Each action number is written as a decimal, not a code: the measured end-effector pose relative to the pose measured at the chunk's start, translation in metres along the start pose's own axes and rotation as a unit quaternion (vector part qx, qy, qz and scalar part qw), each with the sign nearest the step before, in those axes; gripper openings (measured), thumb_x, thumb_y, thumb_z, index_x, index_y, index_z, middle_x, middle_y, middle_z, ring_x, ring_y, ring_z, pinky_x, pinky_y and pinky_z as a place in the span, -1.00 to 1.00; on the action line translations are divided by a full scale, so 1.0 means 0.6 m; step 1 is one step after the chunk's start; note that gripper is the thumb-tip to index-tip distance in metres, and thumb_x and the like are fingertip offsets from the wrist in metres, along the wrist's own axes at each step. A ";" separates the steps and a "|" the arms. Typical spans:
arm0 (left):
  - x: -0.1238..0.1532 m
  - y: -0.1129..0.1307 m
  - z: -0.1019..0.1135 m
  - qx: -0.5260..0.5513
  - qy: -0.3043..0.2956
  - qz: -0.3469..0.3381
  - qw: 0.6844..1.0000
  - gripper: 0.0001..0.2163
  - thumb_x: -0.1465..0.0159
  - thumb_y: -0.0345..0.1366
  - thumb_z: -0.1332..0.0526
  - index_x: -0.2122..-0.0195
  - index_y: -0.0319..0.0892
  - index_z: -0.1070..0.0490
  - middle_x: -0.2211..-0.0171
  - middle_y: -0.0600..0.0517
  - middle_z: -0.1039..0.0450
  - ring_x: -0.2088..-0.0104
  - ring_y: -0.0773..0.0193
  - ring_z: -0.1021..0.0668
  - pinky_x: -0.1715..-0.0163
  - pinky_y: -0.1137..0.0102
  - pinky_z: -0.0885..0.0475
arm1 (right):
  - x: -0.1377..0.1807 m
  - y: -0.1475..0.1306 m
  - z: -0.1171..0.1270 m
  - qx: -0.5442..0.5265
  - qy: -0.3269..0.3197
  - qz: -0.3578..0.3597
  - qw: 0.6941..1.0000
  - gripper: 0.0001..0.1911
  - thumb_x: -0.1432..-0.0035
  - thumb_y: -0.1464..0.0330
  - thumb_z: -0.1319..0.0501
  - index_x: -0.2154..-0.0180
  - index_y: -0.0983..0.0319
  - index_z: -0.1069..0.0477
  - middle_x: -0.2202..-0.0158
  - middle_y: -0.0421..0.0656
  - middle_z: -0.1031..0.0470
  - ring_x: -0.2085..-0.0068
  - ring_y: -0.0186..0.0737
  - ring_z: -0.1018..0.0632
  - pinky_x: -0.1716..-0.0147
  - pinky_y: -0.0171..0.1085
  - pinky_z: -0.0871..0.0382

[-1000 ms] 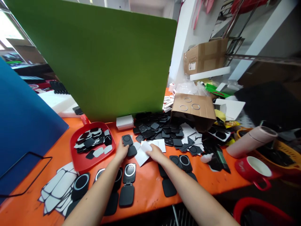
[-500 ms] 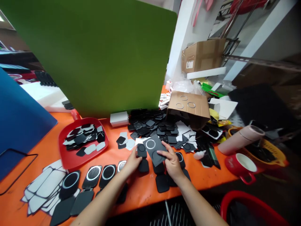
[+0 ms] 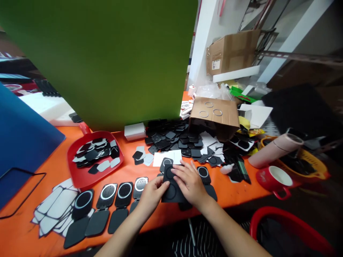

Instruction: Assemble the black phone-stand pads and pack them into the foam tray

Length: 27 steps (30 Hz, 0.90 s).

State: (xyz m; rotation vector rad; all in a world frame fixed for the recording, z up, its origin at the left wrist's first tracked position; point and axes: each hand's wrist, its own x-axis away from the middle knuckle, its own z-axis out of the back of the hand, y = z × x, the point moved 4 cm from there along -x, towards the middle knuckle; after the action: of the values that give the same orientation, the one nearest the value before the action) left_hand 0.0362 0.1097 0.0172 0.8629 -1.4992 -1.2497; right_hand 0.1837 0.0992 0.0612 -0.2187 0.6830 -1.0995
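Left hand (image 3: pixel 154 192) is pinching the left edge of a dark sheet (image 3: pixel 169 192), thumb on top, over the near part of the table, while the right hand (image 3: pixel 190 182) is resting its fingers across the sheet's upper right; its thumb is lying out of sight, so whether it is gripping I cannot tell. Behind, a green board (image 3: pixel 112 64) is standing, cut off at the top, and before it an orange tabletop (image 3: pixel 128 169) is stretching across. At lower right a red basin (image 3: pixel 254 222) is being cut off by the bottom border. Farther left a red tray (image 3: pixel 83 178) is holding loose pale and black pads; at the back right a cardboard box (image 3: pixel 229 107) is lying open-fronted, its inside too dark to read. Next in size, the sheet is looking flat, matte and near-black, showing 2 round outlines, the upper partly hidden by the right fingers. Beside the left forearm (image 3: pixel 128 223), 4 hinged black pieces (image 3: pixel 124 191) are lying in a row, each showing a pale ring, 1 flap mostly hidden. Just past the sheet, a small black piece (image 3: pixel 166 161) is overlapping a white card (image 3: pixel 174 155), its lower part covered. Smallest, 3 thin rings (image 3: pixel 217 112) are resting on the box.
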 end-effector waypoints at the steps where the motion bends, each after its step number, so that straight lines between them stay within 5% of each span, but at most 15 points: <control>1: 0.002 0.001 -0.001 -0.032 -0.004 -0.003 0.999 -0.72 -0.07 -0.15 -0.19 0.30 -0.25 -0.44 0.43 0.00 -0.48 0.40 0.23 -0.47 0.41 0.42 -0.34 | -0.009 -0.003 0.006 0.011 -0.009 0.014 1.000 -0.70 -0.17 0.35 -0.05 0.05 0.08 -0.32 -0.02 -0.18 -0.34 -0.14 -0.12 -0.18 -0.11 0.10 0.13; 7: 0.013 0.007 -0.005 -0.242 0.004 -0.033 0.970 -0.74 -0.08 -0.11 -0.13 0.52 -0.21 -0.43 0.60 0.09 -0.38 0.54 0.32 -0.38 0.58 0.50 -0.18 | -0.036 -0.026 0.019 -0.014 -0.117 0.072 0.991 -0.86 -0.07 0.30 -0.17 0.27 0.05 -0.44 0.02 -0.22 -0.34 -0.16 -0.06 -0.10 -0.10 0.19 0.32; 11: 0.017 0.006 -0.003 -0.270 -0.010 -0.017 0.963 -0.74 -0.07 -0.10 -0.14 0.56 -0.20 -0.40 0.61 0.10 -0.37 0.55 0.32 -0.37 0.60 0.50 -0.15 | -0.030 -0.028 0.008 -0.070 -0.147 0.065 0.984 -0.92 -0.08 0.35 -0.16 0.37 0.10 -0.43 0.19 -0.22 -0.41 -0.08 -0.12 -0.23 -0.10 0.14 0.23; 18: 0.017 0.003 0.031 -0.218 -0.016 0.003 0.976 -0.75 -0.10 -0.12 -0.12 0.47 -0.20 -0.41 0.56 0.08 -0.40 0.52 0.28 -0.42 0.57 0.49 -0.23 | 0.017 0.011 0.035 -0.213 0.002 -0.129 0.968 -0.83 -0.21 0.34 0.04 0.35 0.21 -0.28 0.34 -0.16 -0.37 0.28 -0.30 -0.40 0.25 -0.30 -0.28; 23: 0.009 -0.007 0.048 -0.111 -0.027 0.009 0.993 -0.72 -0.13 -0.19 -0.11 0.19 -0.21 -0.42 0.30 -0.04 -0.49 0.26 0.14 -0.50 0.30 0.38 -0.36 | 0.125 -0.043 -0.047 -0.089 -0.244 -0.037 0.965 -0.74 -0.19 0.32 0.03 0.48 0.22 -0.33 0.48 -0.17 -0.39 0.43 -0.28 -0.40 0.42 -0.34 -0.24; 27: 0.006 -0.014 0.048 -0.036 -0.036 0.026 0.998 -0.67 -0.11 -0.22 -0.15 0.11 -0.23 -0.39 0.20 -0.07 -0.48 0.17 0.09 -0.49 0.20 0.30 -0.37 | 0.201 -0.053 -0.153 -0.033 -0.326 -0.042 0.944 -0.77 -0.04 0.50 -0.05 0.25 0.23 -0.40 0.37 -0.12 -0.48 0.39 -0.21 -0.47 0.38 -0.33 -0.27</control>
State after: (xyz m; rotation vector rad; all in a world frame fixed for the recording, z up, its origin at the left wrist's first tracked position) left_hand 0.0072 0.1126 0.0099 0.7354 -1.5136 -1.3003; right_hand 0.1377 -0.0058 -0.0426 -0.6419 0.1148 -1.0025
